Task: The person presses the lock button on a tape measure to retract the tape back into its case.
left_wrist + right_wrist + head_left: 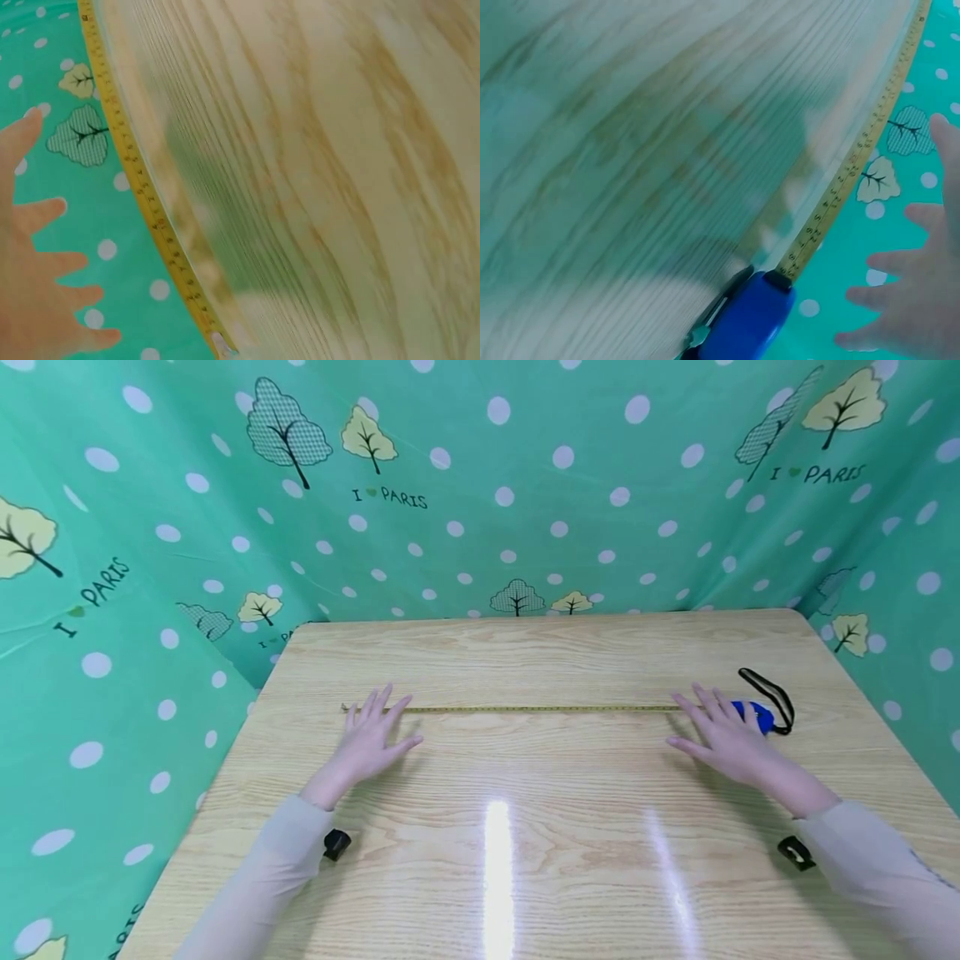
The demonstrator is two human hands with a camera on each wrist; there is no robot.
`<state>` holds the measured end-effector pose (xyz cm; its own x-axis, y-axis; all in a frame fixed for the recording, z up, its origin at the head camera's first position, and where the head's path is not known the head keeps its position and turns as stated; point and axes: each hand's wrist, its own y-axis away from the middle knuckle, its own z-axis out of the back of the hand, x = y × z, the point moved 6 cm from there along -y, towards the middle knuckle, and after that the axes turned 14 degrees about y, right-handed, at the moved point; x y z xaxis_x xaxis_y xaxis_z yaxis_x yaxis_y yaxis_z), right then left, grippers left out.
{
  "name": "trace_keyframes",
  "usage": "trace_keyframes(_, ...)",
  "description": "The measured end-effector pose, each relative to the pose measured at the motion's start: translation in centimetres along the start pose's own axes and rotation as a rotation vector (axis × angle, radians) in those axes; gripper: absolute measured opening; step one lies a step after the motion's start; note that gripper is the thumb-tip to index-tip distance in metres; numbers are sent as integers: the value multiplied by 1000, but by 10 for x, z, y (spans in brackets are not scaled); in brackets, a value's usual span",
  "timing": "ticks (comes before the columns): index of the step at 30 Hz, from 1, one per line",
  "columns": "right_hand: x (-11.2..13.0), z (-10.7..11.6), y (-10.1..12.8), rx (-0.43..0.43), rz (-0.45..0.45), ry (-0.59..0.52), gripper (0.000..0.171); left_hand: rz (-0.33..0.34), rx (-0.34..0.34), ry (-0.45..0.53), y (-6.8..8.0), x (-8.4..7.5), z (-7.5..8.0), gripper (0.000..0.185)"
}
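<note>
A yellow tape measure blade (540,708) stretches left to right across the wooden table. Its blue case (759,717), with a black wrist strap (772,693), lies at the right end. My left hand (367,743) hovers with spread fingers near the blade's hooked left end; the left wrist view shows the blade (142,180) apart from the fingers. Spread as well, my right hand (727,739) is just left of the case and partly covers it in the head view. In the right wrist view the blade (840,180) runs out of the blue case (750,319), and neither is gripped.
The light wooden table (570,827) reflects bright streaks of light near its front. Green dotted cloth (465,468) printed with trees hangs behind and along both sides. Small black pieces (337,843) sit at both wrists.
</note>
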<state>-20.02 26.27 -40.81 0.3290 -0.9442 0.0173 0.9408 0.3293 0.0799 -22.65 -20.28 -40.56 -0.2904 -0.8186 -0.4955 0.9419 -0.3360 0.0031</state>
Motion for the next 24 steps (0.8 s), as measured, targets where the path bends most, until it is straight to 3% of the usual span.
trace_keyframes(7,-10,0,1,-21,3,0,73,-23,-9,16,1,15,5,68)
trace_keyframes(24,-32,-5,4,-36,5,1,73,-3,-34,45,5,44,15,61)
